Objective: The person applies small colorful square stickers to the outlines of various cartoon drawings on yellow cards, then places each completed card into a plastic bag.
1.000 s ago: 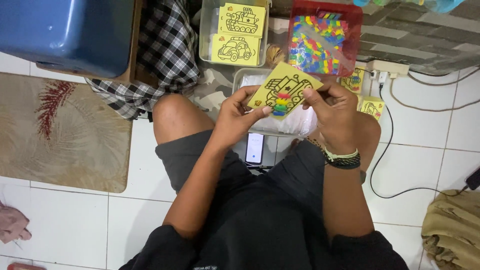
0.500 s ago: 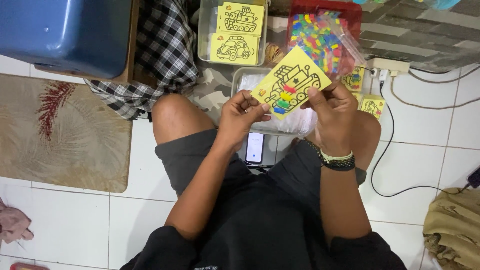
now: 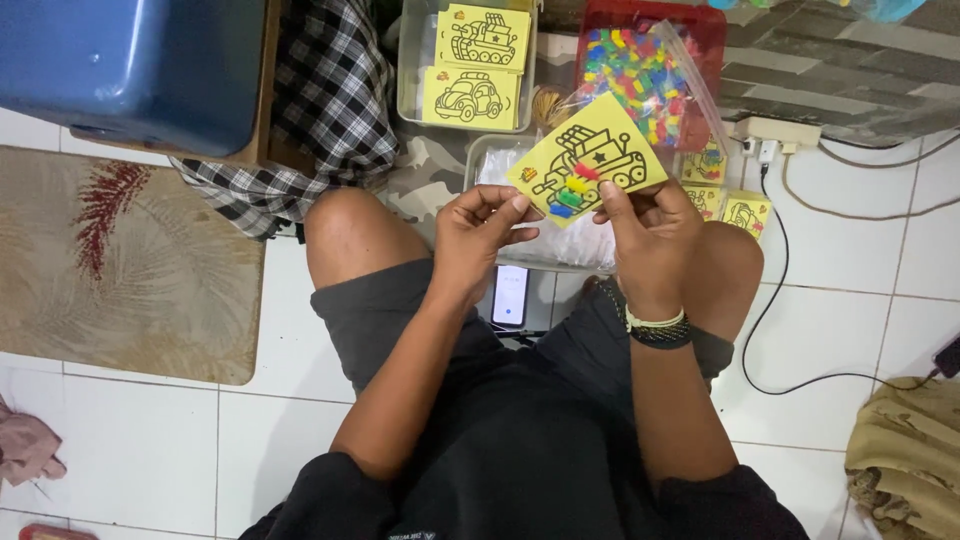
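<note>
Seated on a tiled floor [image 3: 150, 440], a person holds a yellow tank card [image 3: 588, 160] above the knees, only a few sections coloured, most of the outline bare. The left hand [image 3: 480, 235] and right hand [image 3: 650, 235] each pinch its lower edge, fingers closed. Two uncoloured cards [image 3: 478, 68] wait in a clear tray [image 3: 412, 60] beyond.

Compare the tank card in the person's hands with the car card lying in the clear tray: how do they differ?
1. The tank card is held up at a tilt by both hands; the car card lies flat in the tray.
2. The tank card has coloured patches along its tracks; the car card is only black outline.
3. One shows a tank, the other a car.

Both are yellow cards with black line drawings.
</note>
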